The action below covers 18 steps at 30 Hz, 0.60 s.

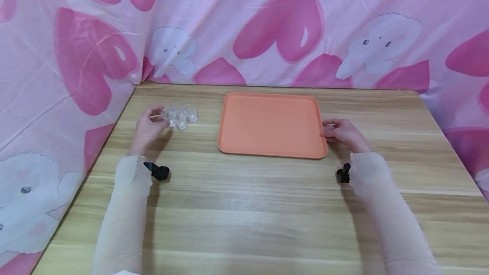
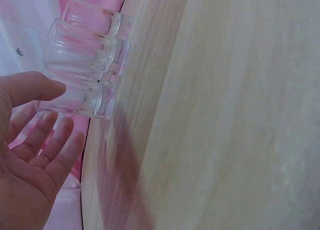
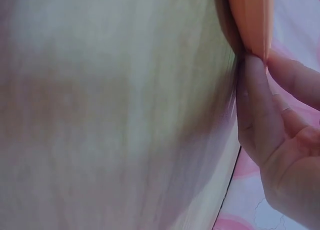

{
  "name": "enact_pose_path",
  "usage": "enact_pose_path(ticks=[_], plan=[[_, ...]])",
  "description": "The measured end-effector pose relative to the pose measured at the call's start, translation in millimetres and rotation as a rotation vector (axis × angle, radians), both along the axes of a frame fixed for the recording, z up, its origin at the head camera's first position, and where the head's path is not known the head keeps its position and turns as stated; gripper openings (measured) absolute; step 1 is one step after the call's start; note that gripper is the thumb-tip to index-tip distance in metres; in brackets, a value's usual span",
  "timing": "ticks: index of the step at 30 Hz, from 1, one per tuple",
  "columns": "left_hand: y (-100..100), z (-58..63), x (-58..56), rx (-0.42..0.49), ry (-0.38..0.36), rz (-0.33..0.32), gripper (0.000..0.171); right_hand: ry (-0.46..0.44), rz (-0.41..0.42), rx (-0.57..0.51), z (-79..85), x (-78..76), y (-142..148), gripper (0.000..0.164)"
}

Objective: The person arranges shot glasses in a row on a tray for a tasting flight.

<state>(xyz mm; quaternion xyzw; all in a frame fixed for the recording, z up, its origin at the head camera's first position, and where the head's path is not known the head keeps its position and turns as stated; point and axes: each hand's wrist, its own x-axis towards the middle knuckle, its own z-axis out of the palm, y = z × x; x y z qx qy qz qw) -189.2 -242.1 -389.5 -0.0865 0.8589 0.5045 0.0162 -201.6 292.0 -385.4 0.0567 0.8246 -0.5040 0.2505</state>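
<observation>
Several small clear glasses [image 1: 182, 116] stand close together on the left part of the table. My left hand [image 1: 150, 127] is at the near-left glass [image 2: 75, 97], its thumb and fingers spread loosely around the side; whether the skin touches the glass is hard to tell. A flat orange tray [image 1: 272, 125] with a raised rim lies in the middle. At the tray's right edge, my right hand [image 1: 344, 133] pinches the rim [image 3: 255, 24] between thumb and fingers.
All of this is on a wood-grain table [image 1: 244, 207]. Pink cloth [image 1: 275, 24] with hearts and white animal figures hangs behind the table and along its left side. A black wrist camera [image 1: 158, 172] shows at the left wrist, another black camera [image 1: 344, 173] at the right.
</observation>
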Motion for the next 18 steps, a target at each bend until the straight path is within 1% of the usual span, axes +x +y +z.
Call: enact_pose_path(ticks=[4, 10, 18], plan=[[0.6, 0.8, 0.9, -0.010, -0.005, 0.004, 0.059, -0.006, -0.012, 0.003, 1.1, -0.5, -1.3, 0.058], [1.1, -0.4, 1.5, -0.022, -0.010, 0.024, 0.059, 0.003, 0.001, 0.021, 0.9, -1.6, -2.0, 0.054], [2.2, -4.4, -0.3, -0.023, -0.003, 0.042, 0.056, -0.003, -0.009, 0.032, -0.8, -3.0, -0.8, 0.054]])
